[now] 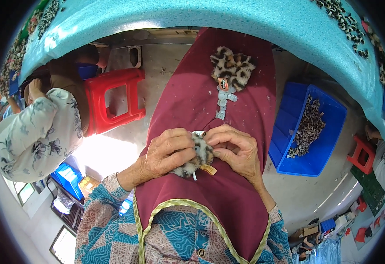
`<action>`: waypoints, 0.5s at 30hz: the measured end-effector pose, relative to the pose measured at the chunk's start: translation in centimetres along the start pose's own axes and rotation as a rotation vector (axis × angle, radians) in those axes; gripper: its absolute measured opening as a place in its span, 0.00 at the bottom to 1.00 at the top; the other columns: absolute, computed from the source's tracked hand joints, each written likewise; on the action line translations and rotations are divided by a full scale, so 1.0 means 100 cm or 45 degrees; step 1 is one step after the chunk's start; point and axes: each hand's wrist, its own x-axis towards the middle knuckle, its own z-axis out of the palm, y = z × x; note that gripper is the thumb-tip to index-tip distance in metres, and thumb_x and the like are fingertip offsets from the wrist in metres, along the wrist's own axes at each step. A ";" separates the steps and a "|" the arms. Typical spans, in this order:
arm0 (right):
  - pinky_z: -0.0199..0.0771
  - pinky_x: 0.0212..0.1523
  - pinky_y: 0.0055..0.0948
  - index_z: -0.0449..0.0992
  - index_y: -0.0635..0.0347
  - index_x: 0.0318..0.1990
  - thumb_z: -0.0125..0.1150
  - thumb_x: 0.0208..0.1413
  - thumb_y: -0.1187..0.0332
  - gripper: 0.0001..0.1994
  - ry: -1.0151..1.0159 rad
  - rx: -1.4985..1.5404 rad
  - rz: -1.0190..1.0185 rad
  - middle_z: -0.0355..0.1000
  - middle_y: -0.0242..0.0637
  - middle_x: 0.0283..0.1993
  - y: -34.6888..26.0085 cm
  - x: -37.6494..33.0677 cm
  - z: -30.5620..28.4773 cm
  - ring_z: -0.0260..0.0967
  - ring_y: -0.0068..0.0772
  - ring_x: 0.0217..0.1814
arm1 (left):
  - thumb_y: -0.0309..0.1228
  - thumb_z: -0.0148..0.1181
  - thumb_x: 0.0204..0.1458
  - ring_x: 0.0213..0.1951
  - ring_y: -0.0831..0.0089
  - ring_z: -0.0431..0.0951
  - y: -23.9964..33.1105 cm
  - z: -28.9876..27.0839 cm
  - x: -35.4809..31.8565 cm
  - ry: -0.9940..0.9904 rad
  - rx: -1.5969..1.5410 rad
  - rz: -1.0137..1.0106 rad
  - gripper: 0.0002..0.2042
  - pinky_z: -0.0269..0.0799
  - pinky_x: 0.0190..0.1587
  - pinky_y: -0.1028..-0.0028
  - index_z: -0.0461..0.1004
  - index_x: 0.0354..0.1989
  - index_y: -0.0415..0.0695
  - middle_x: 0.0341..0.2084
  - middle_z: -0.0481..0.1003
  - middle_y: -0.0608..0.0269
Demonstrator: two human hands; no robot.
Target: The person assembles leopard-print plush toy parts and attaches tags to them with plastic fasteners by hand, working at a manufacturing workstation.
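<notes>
Between my two hands is a small leopard-spotted plush piece [202, 154], held low over my lap. My left hand [170, 152] is closed on its left side with curled fingers. Thumb and fingers of my right hand [236, 147] pinch its upper right side; whatever small part lies under those fingertips is hidden. A yellowish tag [208, 169] and a bit of white stick out of the plush's lower edge. Farther up the dark red apron [179, 105] lies another spotted plush piece [232, 66] with an orange label. Several small translucent plastic parts [222, 105] trail below it.
A blue bin [285, 149] with a heap of spotted pieces stands on the floor at right. The light-blue covered table [166, 15] curves across the far side, with small dark-and-white pieces at both ends. At left are a red stool [115, 103] and a co-worker's floral sleeve [42, 132].
</notes>
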 end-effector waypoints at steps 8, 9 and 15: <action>0.69 0.33 0.27 0.71 0.65 0.32 0.57 0.44 0.80 0.06 -0.064 -0.452 -0.192 0.69 0.39 0.32 -0.003 0.000 0.005 0.69 0.33 0.33 | 0.24 0.62 0.32 0.39 0.60 0.72 -0.001 0.002 0.000 0.055 -0.124 -0.146 0.16 0.70 0.39 0.68 0.71 0.34 0.39 0.33 0.70 0.58; 0.68 0.33 0.27 0.70 0.65 0.31 0.56 0.45 0.80 0.05 -0.019 -0.468 -0.180 0.68 0.39 0.31 -0.004 0.000 0.007 0.69 0.32 0.33 | 0.24 0.62 0.32 0.39 0.60 0.72 -0.003 0.004 0.001 0.055 -0.126 -0.147 0.16 0.70 0.39 0.68 0.71 0.34 0.39 0.33 0.70 0.58; 0.66 0.34 0.25 0.67 0.66 0.32 0.50 0.50 0.79 0.03 0.078 -0.309 0.008 0.67 0.39 0.30 0.004 0.009 0.005 0.67 0.33 0.33 | 0.30 0.68 0.33 0.40 0.65 0.69 -0.007 0.013 -0.003 -0.142 -0.761 -0.593 0.19 0.65 0.45 0.67 0.72 0.36 0.40 0.35 0.70 0.62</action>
